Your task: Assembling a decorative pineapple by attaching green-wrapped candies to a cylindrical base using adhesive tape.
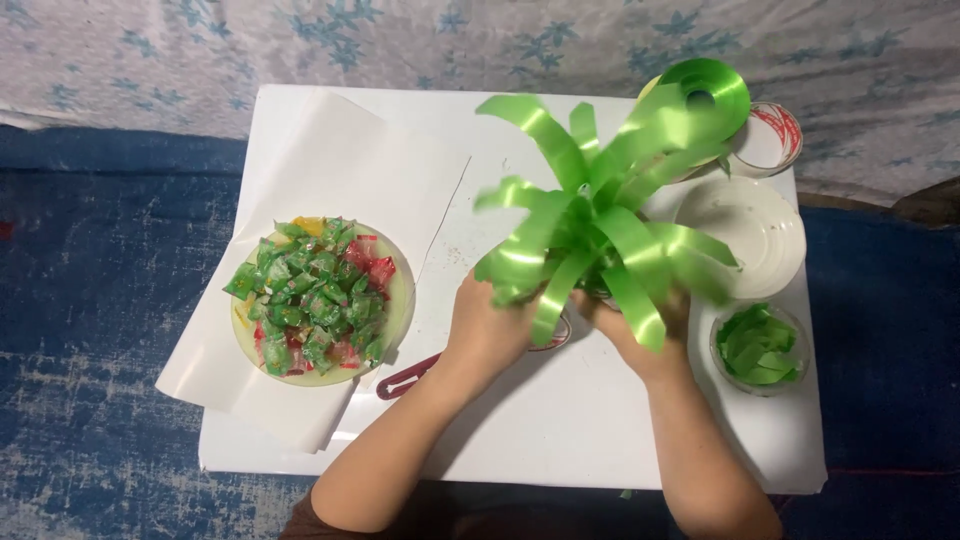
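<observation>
A bright green ribbon bow (590,235) with several glossy loops is held up over the white table (560,430). My left hand (487,330) grips its lower left side, fingers curled under the loops. On the bow's lower right, my right hand (640,335) is partly hidden by the ribbon strips. A strip runs from the bow up to a green ribbon roll (705,95) at the table's far right. Red-handled scissors (410,375) lie under my left wrist, mostly covered.
A round plate (398,310) piled with green and red wrapped candies sits on white paper sheets (330,170) at the left. At the right stand an empty white bowl (745,230), a small glass bowl of green ribbon pieces (760,348) and a tape roll (770,135). Blue rug surrounds the table.
</observation>
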